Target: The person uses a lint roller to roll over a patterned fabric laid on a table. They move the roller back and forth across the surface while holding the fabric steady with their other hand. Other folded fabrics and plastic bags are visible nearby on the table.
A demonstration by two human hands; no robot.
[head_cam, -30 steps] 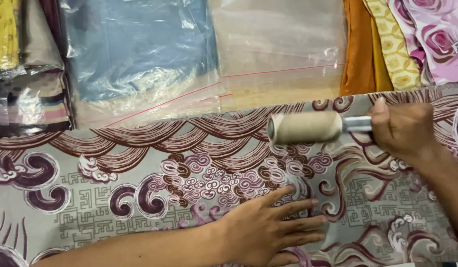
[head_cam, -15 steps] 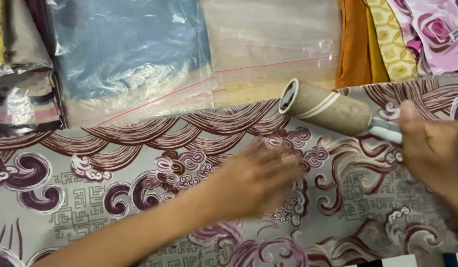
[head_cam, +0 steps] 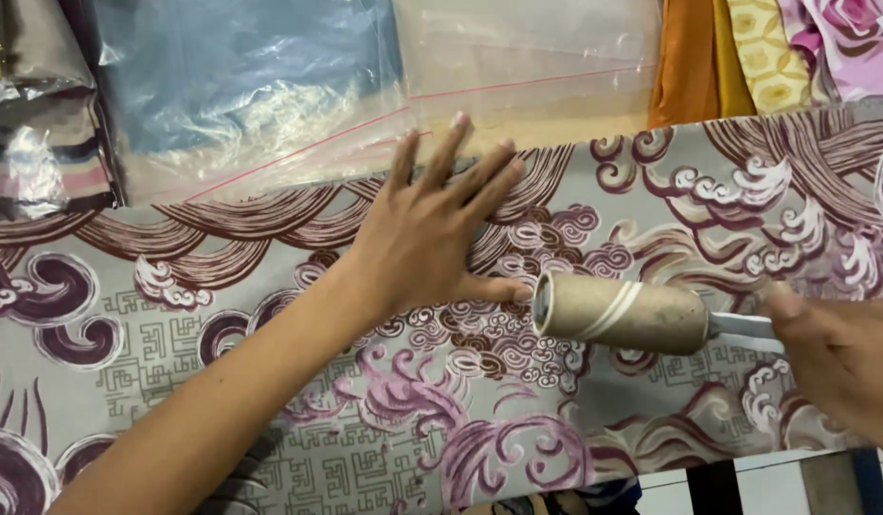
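Observation:
A grey fabric [head_cam: 174,353] printed with maroon swirls and pink clouds lies spread in front of me. My left hand [head_cam: 432,224] rests flat on it near its far edge, fingers spread. My right hand [head_cam: 837,367] grips the handle of a lint roller [head_cam: 618,313], whose beige roll lies on the fabric just right of my left thumb.
Clear plastic bags [head_cam: 518,72] with folded blue cloth [head_cam: 241,67] lie beyond the fabric. Orange, yellow and pink floral folded fabrics [head_cam: 747,52] stand at the top right. More bagged cloth [head_cam: 36,143] sits at the far left. The fabric's near edge hangs over the front.
My left hand slid away from me to the fabric's far edge. My right hand brought the lint roller from the far edge toward me, down the fabric.

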